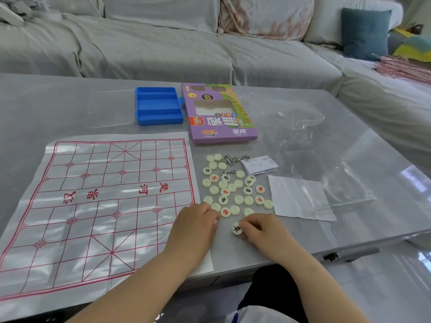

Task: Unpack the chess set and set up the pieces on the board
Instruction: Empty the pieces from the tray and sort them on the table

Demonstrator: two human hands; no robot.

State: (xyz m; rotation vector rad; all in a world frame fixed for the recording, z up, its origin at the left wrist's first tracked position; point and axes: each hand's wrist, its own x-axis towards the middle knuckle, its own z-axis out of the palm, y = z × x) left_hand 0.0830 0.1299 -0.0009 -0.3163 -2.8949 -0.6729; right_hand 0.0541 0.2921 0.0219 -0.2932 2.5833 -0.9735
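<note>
My right hand [261,231] pinches one black-lettered piece [237,228] just nearer me than the pile [238,199], right of the board [98,229]. My left hand [194,226] curls at the board's edge; I cannot tell its grip. One board, about twenty-eight loose pieces.

A grey sofa [140,47] stood behind the grey table [46,108]. A teal cushion [365,33] and a floral pillow [265,17] leaned against the sofa back. A clear plastic bag [300,117], a white paper sheet [300,199] and metal wire puzzles [235,158] lay on the table.
</note>
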